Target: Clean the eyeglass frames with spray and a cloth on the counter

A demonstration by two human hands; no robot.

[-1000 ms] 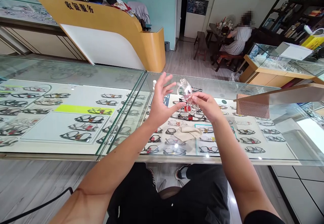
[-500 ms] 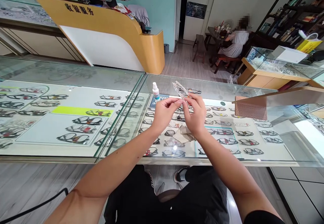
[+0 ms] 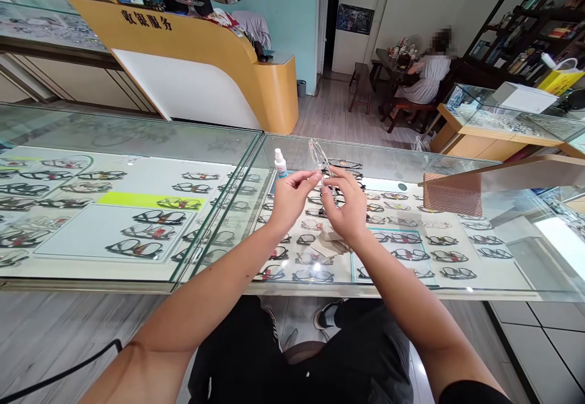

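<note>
A pair of clear-framed eyeglasses (image 3: pixel 319 154) is held up over the glass counter, tilted, between my two hands. My left hand (image 3: pixel 292 200) pinches its near part with thumb and forefinger. From the other side, my right hand (image 3: pixel 346 202) grips the same glasses with bent fingers; the fingertips partly cover the frame. Just beyond my left hand stands a small white spray bottle (image 3: pixel 280 163) with blue liquid low in it, partly hidden by that hand. Below my hands, a beige cloth (image 3: pixel 329 243) lies among the displayed spectacles.
The glass display counter (image 3: pixel 283 291) spans my front, with several rows of eyeglasses (image 3: pixel 406 255) inside. At its right are a ribbed brown block (image 3: pixel 452 195) and a long wooden board (image 3: pixel 525 174). Behind stands a cashier desk (image 3: pixel 274 93); a person (image 3: pixel 432 75) sits at a far table.
The glasses have turned more upright and shifted slightly left. My left hand has moved a little left, and my right fingers have spread and changed their hold on the frame.
</note>
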